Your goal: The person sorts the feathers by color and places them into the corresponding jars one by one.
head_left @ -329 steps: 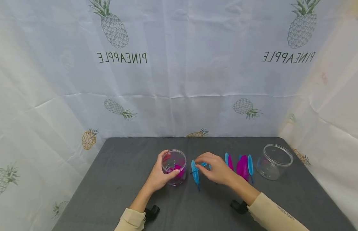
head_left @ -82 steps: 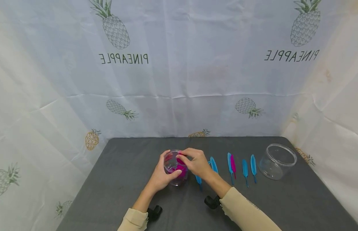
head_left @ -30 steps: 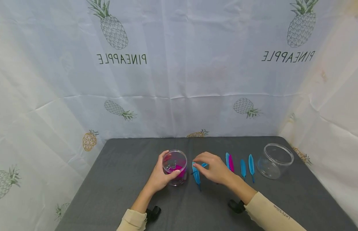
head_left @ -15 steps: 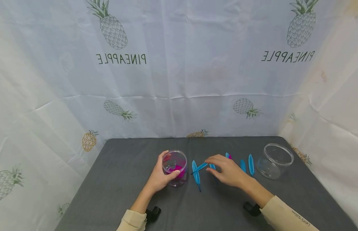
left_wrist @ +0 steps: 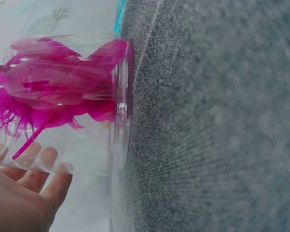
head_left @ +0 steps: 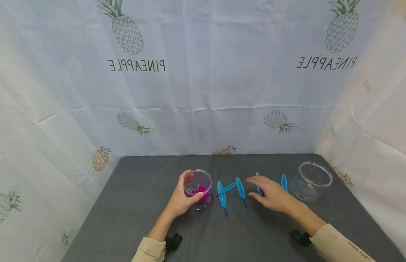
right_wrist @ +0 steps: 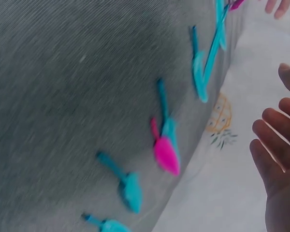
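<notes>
My left hand (head_left: 181, 196) grips a clear round jar (head_left: 197, 206), thumb on the near side and fingers behind. Several magenta feathers (left_wrist: 63, 82) lie inside it, seen through its wall in the left wrist view. My right hand (head_left: 271, 193) hovers over the table with fingers spread and holds nothing. Just below it, partly covered in the head view, a magenta feather (right_wrist: 166, 155) lies against a blue feather (right_wrist: 169, 129). Between the jar and my right hand lie two crossed blue feathers and a third blue feather (head_left: 240, 187).
Another clear jar (head_left: 308, 191), with no feathers visible in it, stands at the right of the dark table (head_left: 118, 218). More blue feathers lie to its left, one blue feather (head_left: 284, 182) closest. A pineapple-print curtain (head_left: 203, 91) rises behind the table.
Earlier my right hand held a magenta feather at the jar's rim; it has since moved right, past the crossed blue feathers. Fewer magenta feathers lie on the table. My left hand stays put.
</notes>
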Action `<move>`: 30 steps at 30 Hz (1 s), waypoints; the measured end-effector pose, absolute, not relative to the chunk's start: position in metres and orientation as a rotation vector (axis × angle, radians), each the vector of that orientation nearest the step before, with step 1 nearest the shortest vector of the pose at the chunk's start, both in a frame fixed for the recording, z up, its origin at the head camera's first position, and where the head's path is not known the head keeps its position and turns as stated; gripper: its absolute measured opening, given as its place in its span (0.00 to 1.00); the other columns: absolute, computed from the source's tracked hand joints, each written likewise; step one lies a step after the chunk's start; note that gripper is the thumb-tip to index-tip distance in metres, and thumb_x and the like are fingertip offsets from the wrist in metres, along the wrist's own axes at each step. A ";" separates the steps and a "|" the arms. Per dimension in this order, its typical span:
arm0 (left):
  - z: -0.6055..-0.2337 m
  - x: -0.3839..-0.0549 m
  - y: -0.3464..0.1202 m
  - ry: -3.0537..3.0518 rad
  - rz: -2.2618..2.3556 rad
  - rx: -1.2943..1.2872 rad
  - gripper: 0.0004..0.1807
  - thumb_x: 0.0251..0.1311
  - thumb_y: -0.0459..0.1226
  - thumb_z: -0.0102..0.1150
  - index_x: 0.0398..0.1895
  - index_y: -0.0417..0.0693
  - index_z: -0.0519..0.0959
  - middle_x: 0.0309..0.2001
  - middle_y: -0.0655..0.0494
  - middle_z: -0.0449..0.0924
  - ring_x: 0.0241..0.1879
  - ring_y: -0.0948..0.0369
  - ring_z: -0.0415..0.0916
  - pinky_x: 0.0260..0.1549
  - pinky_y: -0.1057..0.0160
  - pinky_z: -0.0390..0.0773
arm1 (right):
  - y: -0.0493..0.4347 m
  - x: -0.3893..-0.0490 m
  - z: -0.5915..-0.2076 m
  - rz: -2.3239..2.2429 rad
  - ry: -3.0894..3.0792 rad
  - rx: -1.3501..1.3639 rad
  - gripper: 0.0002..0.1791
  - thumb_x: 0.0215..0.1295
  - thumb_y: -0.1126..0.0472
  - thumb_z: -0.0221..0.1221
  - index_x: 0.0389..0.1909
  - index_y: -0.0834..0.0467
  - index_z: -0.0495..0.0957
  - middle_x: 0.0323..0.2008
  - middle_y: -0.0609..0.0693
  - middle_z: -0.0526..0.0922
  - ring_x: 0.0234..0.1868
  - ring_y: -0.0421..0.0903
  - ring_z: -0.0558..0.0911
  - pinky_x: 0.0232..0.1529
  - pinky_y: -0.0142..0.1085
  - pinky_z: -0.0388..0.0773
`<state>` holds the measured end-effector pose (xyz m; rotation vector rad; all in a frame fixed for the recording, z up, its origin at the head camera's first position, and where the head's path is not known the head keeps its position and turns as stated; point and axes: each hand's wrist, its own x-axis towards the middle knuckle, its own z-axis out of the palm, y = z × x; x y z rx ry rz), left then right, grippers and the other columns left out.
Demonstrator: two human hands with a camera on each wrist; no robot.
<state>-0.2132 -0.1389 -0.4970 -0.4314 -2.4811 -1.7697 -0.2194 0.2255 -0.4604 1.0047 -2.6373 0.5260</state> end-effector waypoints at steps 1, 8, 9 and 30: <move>-0.497 -0.213 -0.139 -2.481 -1.770 -0.433 0.50 0.56 0.47 0.73 0.77 0.55 0.54 0.73 0.46 0.64 0.72 0.47 0.61 0.64 0.37 0.69 | 0.228 -0.220 -0.460 0.524 -2.661 0.989 0.26 0.64 0.57 0.70 0.61 0.61 0.79 0.58 0.53 0.81 0.60 0.56 0.80 0.56 0.54 0.79; -0.495 -0.212 -0.139 -2.484 -1.762 -0.435 0.50 0.55 0.47 0.74 0.78 0.55 0.54 0.73 0.45 0.63 0.72 0.48 0.61 0.64 0.37 0.70 | 0.246 -0.224 -0.463 0.566 -2.839 0.907 0.31 0.66 0.57 0.69 0.67 0.62 0.74 0.66 0.58 0.76 0.67 0.61 0.73 0.62 0.59 0.73; -0.495 -0.212 -0.139 -2.480 -1.763 -0.438 0.50 0.55 0.46 0.74 0.78 0.55 0.54 0.73 0.45 0.63 0.72 0.48 0.61 0.64 0.37 0.70 | 0.248 -0.224 -0.463 0.576 -2.858 0.898 0.32 0.66 0.57 0.68 0.68 0.62 0.73 0.66 0.59 0.75 0.68 0.62 0.72 0.63 0.60 0.73; -0.497 -0.212 -0.140 -2.495 -1.748 -0.424 0.50 0.56 0.48 0.73 0.77 0.55 0.54 0.72 0.51 0.65 0.72 0.48 0.62 0.63 0.40 0.72 | 0.277 -0.233 -0.483 0.722 -3.055 0.879 0.41 0.67 0.49 0.66 0.73 0.66 0.64 0.73 0.68 0.62 0.72 0.70 0.63 0.65 0.67 0.64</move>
